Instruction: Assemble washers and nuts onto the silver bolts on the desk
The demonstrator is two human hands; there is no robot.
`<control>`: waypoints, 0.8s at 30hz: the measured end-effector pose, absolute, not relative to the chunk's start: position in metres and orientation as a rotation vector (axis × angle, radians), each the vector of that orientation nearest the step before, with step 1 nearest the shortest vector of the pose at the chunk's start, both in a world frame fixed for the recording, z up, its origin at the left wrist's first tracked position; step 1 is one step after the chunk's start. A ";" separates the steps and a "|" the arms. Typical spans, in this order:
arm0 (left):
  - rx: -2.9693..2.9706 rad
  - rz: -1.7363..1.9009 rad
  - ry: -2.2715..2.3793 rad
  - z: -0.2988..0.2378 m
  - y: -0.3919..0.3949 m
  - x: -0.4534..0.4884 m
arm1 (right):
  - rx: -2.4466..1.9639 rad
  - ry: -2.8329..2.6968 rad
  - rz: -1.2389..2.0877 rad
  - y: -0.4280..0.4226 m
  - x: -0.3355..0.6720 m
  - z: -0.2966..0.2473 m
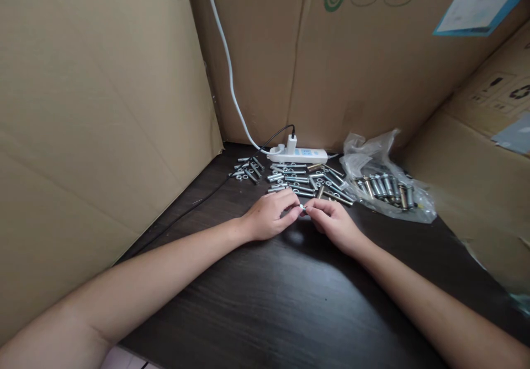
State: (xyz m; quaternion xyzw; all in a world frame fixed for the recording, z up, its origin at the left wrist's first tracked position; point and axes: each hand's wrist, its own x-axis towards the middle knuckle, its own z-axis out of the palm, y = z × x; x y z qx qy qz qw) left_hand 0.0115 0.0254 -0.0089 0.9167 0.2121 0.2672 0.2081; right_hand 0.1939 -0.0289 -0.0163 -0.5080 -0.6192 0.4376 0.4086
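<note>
My left hand (pixel 270 215) and my right hand (pixel 331 221) meet over the dark wooden table (pixel 265 297), fingers curled. Both pinch a small silver metal part (pixel 302 208) between their fingertips. Just beyond the hands lies a spread of several silver bolts and sleeves (pixel 304 182). A smaller group of metal pieces (pixel 247 170) lies further left.
A clear plastic bag (pixel 383 178) holding several bolts lies at the right. A white power strip (pixel 300 154) with a plugged charger and a white cable (pixel 229 76) sits at the back. Cardboard walls (pixel 95 115) close in the table on three sides. A black cable (pixel 182 214) runs along the left.
</note>
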 end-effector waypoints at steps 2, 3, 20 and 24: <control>2.553 0.742 0.594 -0.008 0.025 0.011 | -1.280 -1.549 1.101 -0.028 0.194 -0.017; 2.552 0.742 0.595 -0.008 0.025 0.011 | -1.278 -1.541 1.101 -0.028 0.195 -0.018; 2.518 0.734 0.622 -0.007 0.024 0.011 | -1.258 -1.531 1.118 -0.029 0.194 -0.016; 2.539 0.735 0.608 -0.008 0.024 0.010 | -1.256 -1.512 1.121 -0.028 0.194 -0.017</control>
